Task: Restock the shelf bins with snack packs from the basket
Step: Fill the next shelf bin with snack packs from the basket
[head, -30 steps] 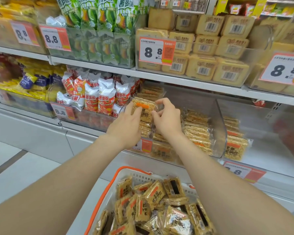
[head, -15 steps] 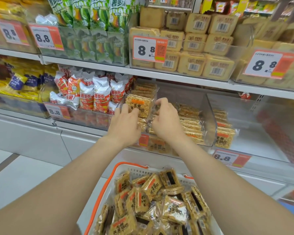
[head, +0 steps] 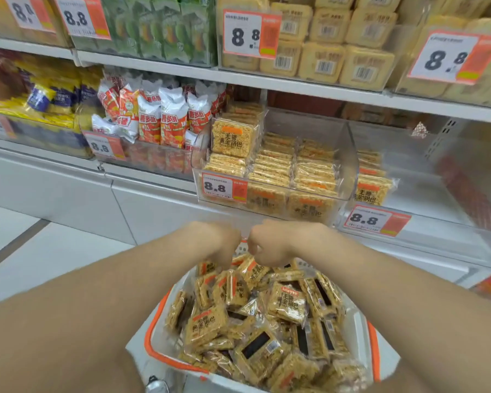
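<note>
A white basket with an orange rim (head: 153, 330) sits low in front of me, heaped with several golden rice-cracker snack packs (head: 287, 304). My left hand (head: 220, 245) and my right hand (head: 270, 246) hang side by side over the basket's far end, blurred, fingers pointing down and loosely curled just above the top packs. Neither hand visibly holds a pack. On the lower shelf a clear bin (head: 349, 154) holds rows of the same packs, with one pack standing upright (head: 231, 139) at its front left.
To the right, another clear bin (head: 425, 222) holds a short stack of the same packs (head: 373, 191). Red and white snack bags (head: 170, 120) fill the bin to the left. Yellow boxed packs (head: 323, 61) line the upper shelf. Price tags reading 8.8 hang along the bin fronts.
Both hands left the upright pack in the shelf bin and dropped down to the basket. That pack now stands alone at the bin's front left. My view tilted down.
</note>
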